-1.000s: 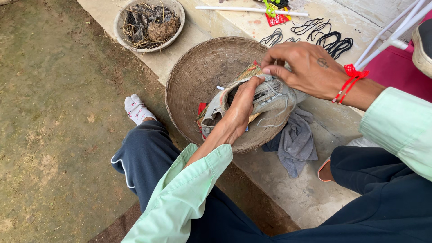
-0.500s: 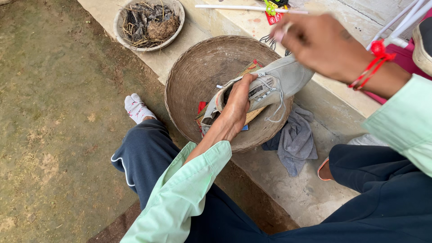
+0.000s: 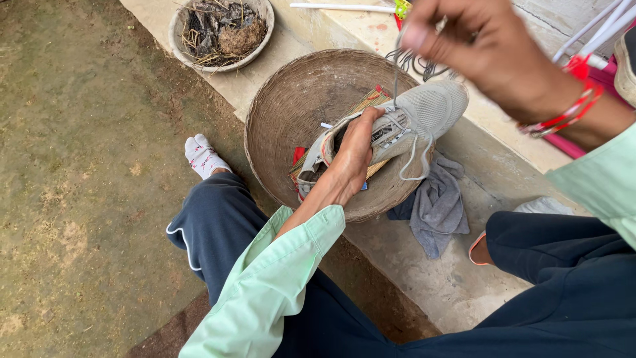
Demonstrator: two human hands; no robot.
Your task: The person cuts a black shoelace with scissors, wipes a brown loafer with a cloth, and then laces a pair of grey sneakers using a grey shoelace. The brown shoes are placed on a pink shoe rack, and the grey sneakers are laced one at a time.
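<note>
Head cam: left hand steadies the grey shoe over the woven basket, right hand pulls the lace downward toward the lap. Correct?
Not quite. The head view shows the right hand raised above the shoe, drawing the lace upward, not down toward the lap. The rest holds: the left hand steadies the grey shoe over the woven basket.

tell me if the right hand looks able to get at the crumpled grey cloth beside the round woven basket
Probably yes, once freed. The right hand is raised, pinching a lace pulled up from the grey sneaker. The grey cloth lies uncovered on the concrete step below it, nothing on top.
</note>
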